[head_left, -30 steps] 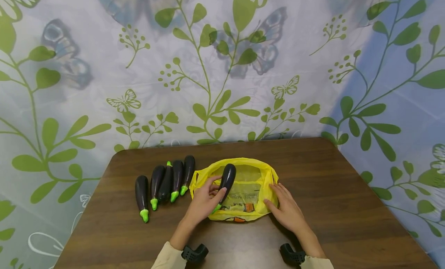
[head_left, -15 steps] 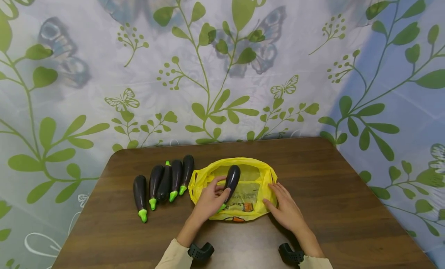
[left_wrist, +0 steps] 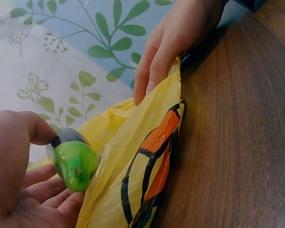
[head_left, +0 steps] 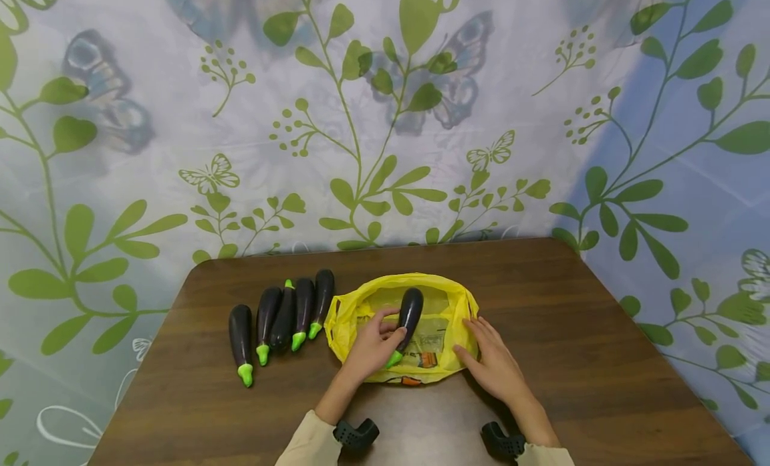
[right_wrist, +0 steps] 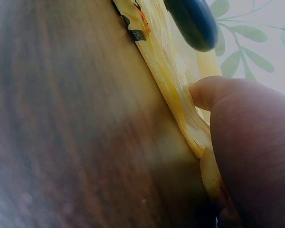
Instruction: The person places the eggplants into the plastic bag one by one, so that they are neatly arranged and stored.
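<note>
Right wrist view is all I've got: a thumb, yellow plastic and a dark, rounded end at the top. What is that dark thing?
Observer: An eggplant; the left wrist view shows its bright green end.

Operator: Oh! Is something holding it? My picture cuts off there.

Observer: Yes, the left hand holds it between thumb and fingers.

Operator: And is that the only one?

Observer: No, the head view shows five more eggplants on the table.
</note>
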The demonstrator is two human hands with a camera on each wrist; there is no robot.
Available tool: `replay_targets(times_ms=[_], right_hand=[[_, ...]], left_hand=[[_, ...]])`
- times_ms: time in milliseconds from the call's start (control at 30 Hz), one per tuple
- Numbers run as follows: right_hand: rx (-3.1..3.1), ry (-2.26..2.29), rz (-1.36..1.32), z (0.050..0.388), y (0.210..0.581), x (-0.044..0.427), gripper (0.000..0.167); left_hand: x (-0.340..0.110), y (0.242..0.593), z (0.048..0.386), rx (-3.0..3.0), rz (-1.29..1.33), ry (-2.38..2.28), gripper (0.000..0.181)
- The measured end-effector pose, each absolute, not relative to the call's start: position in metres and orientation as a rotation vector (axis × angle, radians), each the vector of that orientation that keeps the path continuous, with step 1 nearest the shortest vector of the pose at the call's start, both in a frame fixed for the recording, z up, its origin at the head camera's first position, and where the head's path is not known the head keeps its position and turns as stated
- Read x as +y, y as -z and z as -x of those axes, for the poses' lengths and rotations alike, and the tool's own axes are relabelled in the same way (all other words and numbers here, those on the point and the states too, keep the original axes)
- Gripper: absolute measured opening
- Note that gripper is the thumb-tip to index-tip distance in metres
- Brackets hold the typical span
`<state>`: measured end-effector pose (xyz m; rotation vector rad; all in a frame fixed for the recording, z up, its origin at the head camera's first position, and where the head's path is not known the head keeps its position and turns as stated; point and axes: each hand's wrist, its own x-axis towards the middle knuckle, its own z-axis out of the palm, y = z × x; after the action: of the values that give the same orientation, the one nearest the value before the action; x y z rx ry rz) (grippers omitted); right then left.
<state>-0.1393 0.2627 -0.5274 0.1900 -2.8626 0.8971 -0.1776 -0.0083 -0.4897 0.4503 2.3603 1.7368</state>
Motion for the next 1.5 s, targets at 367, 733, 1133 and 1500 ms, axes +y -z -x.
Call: replay_targets(times_ms=[367,733,1133,1500], right_hand=[[-2.853,-0.898,-0.195,0.137,0.525,0.26,0.068],[-2.871,-0.909,-0.185,0.138,0.529,0.26,0.069],[-2.862,-0.908,-0.174,0.138,0.523,0.259,0.068],[-2.855,-0.893,-0.191,0.137,0.522,0.262,0.067]], left_hand=[[0.002,0.494,0.18,2.423,-0.445,-1.686,0.05],[0.016,0.496,0.179,2.464,-0.405,-1.631,0.047],[0.032,0.495,0.185,2.542,-0.389,-1.578,0.048],[0.04,0.493,0.183,2.597,-0.408,-1.539,0.051]])
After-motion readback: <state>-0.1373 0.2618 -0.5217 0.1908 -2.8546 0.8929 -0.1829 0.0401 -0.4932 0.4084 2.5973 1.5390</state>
